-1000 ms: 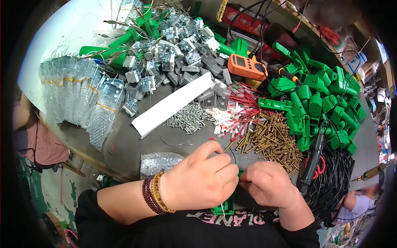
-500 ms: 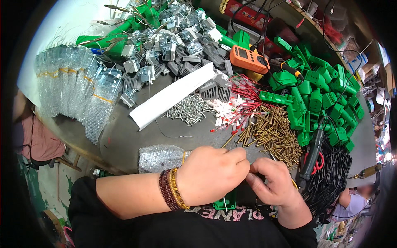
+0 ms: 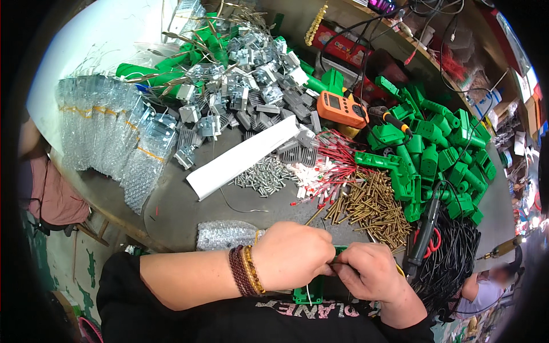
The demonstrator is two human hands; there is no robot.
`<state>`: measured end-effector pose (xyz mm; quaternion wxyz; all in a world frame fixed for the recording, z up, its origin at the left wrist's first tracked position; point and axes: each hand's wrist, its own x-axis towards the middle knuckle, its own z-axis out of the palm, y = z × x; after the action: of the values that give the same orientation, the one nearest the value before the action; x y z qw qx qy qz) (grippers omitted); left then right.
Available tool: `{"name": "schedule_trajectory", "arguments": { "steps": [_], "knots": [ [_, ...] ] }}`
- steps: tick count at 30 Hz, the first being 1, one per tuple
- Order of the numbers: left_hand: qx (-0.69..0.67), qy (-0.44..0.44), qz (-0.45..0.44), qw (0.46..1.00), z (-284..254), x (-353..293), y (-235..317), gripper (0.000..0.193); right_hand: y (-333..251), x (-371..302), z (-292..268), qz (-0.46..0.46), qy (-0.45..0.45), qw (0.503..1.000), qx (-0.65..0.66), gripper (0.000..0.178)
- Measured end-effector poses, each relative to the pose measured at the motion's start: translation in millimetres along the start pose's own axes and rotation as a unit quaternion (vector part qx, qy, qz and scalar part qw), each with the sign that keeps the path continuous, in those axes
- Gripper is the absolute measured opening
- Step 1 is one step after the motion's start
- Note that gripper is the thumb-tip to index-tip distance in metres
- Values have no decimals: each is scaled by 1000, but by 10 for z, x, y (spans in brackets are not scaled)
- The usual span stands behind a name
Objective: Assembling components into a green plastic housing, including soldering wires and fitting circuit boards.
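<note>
My left hand [image 3: 297, 251], with bead bracelets on its wrist, is closed in a pinch over the near edge of the table. Close against it, my right hand [image 3: 370, 271] pinches too, thumb and forefinger together. A small dark bit shows between the fingertips, too little of it to name. Under and behind the hands lies a green plastic housing [image 3: 300, 296], mostly hidden, with a white wire sticking up from it. Beside my left wrist rests a bubble-wrap pouch [image 3: 226, 235] with a yellow band.
Beyond the hands lie silver screws [image 3: 264, 178], brass-coloured screws [image 3: 369, 207], red-wired parts [image 3: 329, 171] and a folded white strip [image 3: 243, 157]. Metal parts [image 3: 257, 74], an orange meter [image 3: 343, 108], green housings [image 3: 440, 137], a soldering iron [image 3: 426, 231] and black cables [image 3: 449, 251] surround them. Wrapped bundles [image 3: 103, 131] stand left.
Both hands have shifted slightly toward me and remain pinched close together. The whole view has tilted a little, so the table's things sit slightly lower.
</note>
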<state>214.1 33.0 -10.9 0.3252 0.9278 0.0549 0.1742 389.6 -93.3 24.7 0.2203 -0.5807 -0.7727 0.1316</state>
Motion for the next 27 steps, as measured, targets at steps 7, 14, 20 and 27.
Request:
{"name": "schedule_trajectory", "arguments": {
  "steps": [7, 14, 20, 27],
  "knots": [
    [13, 126, 40, 991, 173, -14, -15, 18, -23, 20, -1, 17, 7, 1000, 12, 15],
    [45, 196, 28, 979, 180, -32, 6, 17, -13, 10, -51, 19, 40, 999, -29, 13],
    [-15, 145, -1, 989, 259, -134, -80, 18, -48, 61, -66, 26, 1, 1000, -13, 13],
    [-41, 208, -6, 977, 345, -84, -111, 24, -43, 131, -132, 73, -38, 996, 16, 11]
  ]
}}
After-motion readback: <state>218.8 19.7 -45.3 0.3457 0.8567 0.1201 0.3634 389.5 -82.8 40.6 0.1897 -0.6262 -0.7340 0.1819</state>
